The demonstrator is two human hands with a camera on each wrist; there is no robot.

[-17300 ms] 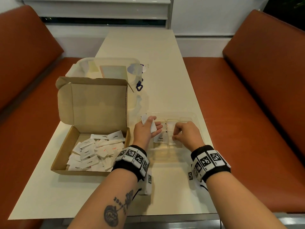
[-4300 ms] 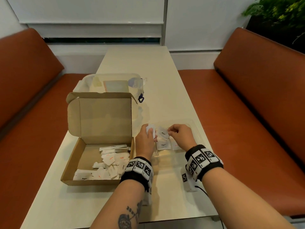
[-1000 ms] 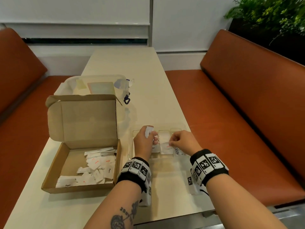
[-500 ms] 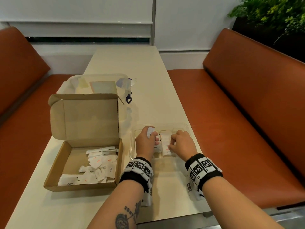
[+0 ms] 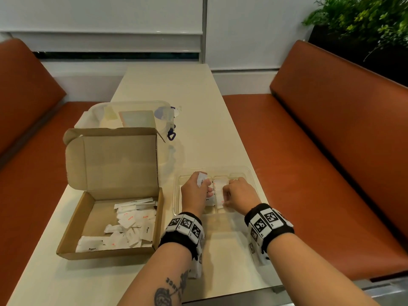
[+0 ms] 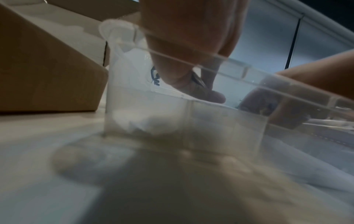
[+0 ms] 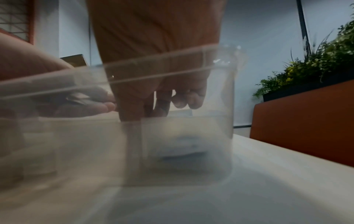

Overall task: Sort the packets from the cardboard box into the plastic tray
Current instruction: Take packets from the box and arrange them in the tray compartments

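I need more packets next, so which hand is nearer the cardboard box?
Left. The left hand is over the plastic tray's box-side end, holding a packet; the right hand is farther from the cardboard box.

The head camera looks down from above; both wrist cameras sit low on the bench [image 5: 198,120], very near, sharing the plastic tray [image 5: 247,173].

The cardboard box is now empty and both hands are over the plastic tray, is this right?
Not quite. The cardboard box is not empty: the head view shows many packets inside it. Both the left hand and right hand are over the plastic tray.
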